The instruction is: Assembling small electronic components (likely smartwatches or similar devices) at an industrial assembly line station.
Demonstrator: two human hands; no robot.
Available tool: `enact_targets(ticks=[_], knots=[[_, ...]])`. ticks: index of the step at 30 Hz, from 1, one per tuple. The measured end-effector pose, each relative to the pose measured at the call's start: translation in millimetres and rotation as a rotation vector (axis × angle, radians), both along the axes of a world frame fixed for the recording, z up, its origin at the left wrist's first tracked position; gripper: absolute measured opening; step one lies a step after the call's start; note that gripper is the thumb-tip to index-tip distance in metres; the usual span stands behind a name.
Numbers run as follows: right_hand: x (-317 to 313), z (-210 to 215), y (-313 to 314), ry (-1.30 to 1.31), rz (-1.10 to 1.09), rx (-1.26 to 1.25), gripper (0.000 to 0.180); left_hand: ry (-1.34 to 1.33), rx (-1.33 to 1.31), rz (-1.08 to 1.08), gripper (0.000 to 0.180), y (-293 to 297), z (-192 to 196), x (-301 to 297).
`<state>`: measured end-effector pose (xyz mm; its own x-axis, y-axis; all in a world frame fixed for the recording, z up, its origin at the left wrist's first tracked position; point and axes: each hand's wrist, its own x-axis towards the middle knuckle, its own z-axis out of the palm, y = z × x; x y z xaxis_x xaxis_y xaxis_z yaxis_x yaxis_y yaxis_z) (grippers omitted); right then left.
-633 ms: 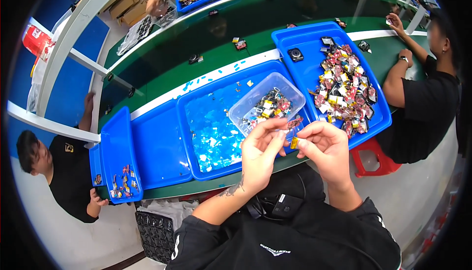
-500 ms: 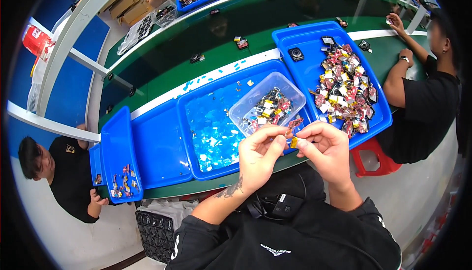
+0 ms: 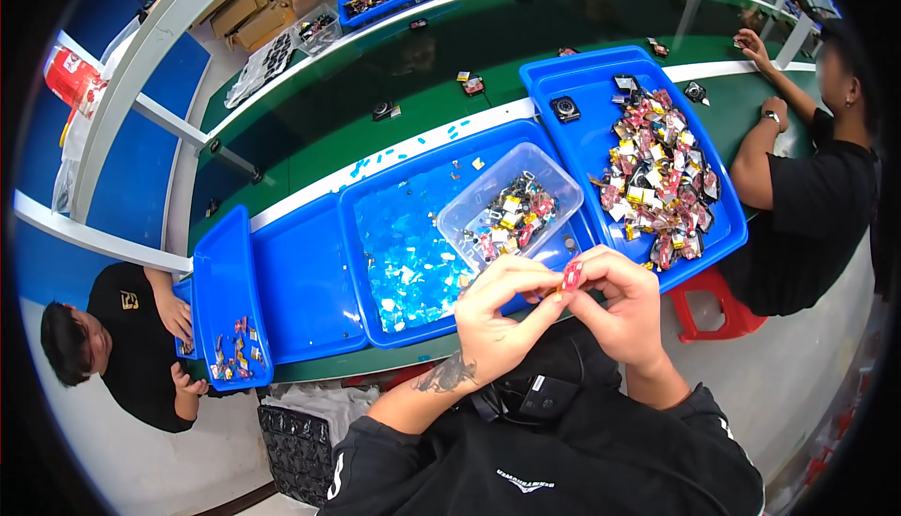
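Both my hands are raised over the near edge of the trays, fingertips meeting. My left hand (image 3: 502, 314) and my right hand (image 3: 619, 305) pinch a small red circuit board (image 3: 571, 277) between thumbs and forefingers. The fingers hide much of it. Just beyond stands a clear plastic tub (image 3: 466, 204) with mixed small electronic parts. It rests in a blue tray (image 3: 349, 211) strewn with light-blue film pieces (image 3: 408, 277). To the right, another blue tray (image 3: 589, 145) bears a heap of red, yellow and white small electronic assemblies (image 3: 657, 173) and a black square part (image 3: 564, 109).
Beyond the trays runs a green conveyor belt (image 3: 310, 131) carrying spaced small parts. Co-workers sit at left (image 3: 127, 356) and right (image 3: 798, 178). A blue tray (image 3: 221, 262) with few parts lies at left. A red stool (image 3: 718, 309) stands at lower right.
The red board has turned in my fingers, and my hands have drawn closer together. Parts on the belt have shifted right. The left co-worker's hand has reached to a small tray.
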<state>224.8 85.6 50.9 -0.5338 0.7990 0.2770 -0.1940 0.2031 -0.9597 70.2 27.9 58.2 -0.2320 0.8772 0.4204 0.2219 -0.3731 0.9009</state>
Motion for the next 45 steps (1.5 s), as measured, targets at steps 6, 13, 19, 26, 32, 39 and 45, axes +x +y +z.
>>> enact_targets(ticks=[6, 13, 19, 26, 32, 39, 45], knots=[[-4, 2, -5, 0.048, 0.018, -0.064, 0.01, 0.372, 0.276, 0.118, 0.026, -1, -5, -12], [4, -8, -4, 0.247, 0.173, -0.265, 0.019, 0.828, 0.519, 0.139, 0.033, -13, -2, -21], [-1, 0, -9, 0.19, 0.108, -0.341, 0.014, 0.818, 0.497, 0.161, 0.033, -16, -8, -21], [3, 4, 0, 0.128, 0.088, -0.46, 0.01, 0.524, 0.351, 0.195, 0.028, -2, -16, -11], [0, -2, -6, -0.099, 0.024, -0.294, 0.009, 0.431, 0.144, 0.242, 0.027, -20, -20, -11], [35, 71, 32, -0.013, -0.347, 0.098, 0.004, 0.594, 0.201, 0.645, 0.027, -61, -42, -35], [1, 226, 130, 0.225, -0.784, 0.876, 0.011, 0.591, 0.144, 0.788, 0.022, -73, -69, -40]])
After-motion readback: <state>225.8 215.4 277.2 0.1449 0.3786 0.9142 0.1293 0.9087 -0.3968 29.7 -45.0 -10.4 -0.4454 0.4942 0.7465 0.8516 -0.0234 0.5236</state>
